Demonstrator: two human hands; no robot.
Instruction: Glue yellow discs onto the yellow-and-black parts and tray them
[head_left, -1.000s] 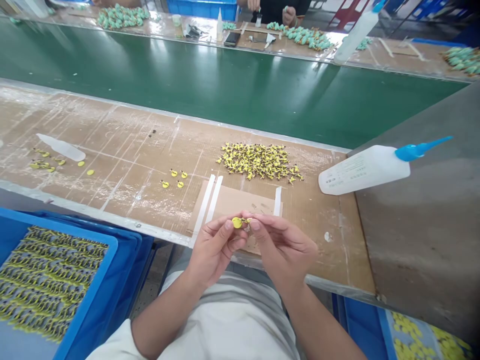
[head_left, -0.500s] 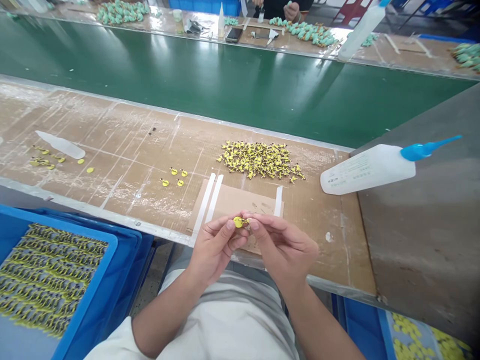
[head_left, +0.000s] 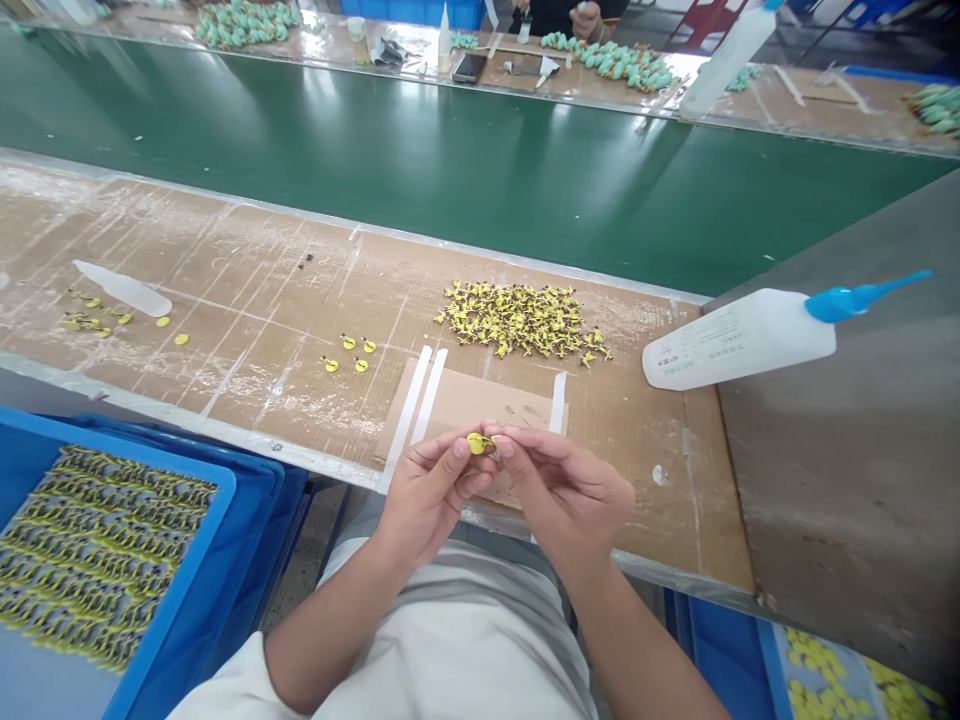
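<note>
Between thumb and fingers, my left hand (head_left: 431, 490) pinches a yellow disc (head_left: 477, 443). My right hand (head_left: 566, 490) has its fingertips closed on a small dark and yellow piece touching the disc's right side; its shape is partly hidden. Both hands are over a cardboard sheet (head_left: 480, 395) with white tape strips. Beyond it lies a pile of small yellow and black pieces (head_left: 521, 320). Several yellow discs with dark pieces (head_left: 361, 366) rest to the left of the sheet.
A white bottle with a blue nozzle (head_left: 742, 340) leans at the right. Far left lie a white bottle-shaped piece (head_left: 124, 290) and more discs. A blue tray (head_left: 225, 510) stands lower left. Across the green belt (head_left: 450, 160), a person's hand (head_left: 585, 20) shows.
</note>
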